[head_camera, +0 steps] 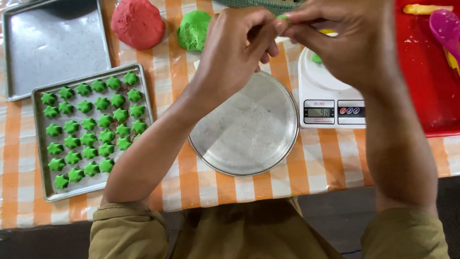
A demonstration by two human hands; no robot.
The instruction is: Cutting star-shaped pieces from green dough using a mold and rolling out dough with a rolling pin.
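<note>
My left hand [235, 52] and my right hand [345, 43] meet above the table, and their fingertips pinch a small bit of green dough [283, 18] between them. Below them stands a white kitchen scale [326, 96] with another green bit [316, 58] on its platform, mostly hidden by my right hand. A round metal pan [249, 129] lies under my left forearm. At the left, a rectangular tray [91, 187] holds several rows of green star-shaped dough pieces [88, 124].
A lump of red dough [138, 23] and a lump of green dough [194, 29] lie at the back. A bare metal tray [52, 43] sits far left. At the right, a red tray [426, 81] carries a purple spoon [445, 26]. The orange-checked cloth ends near my body.
</note>
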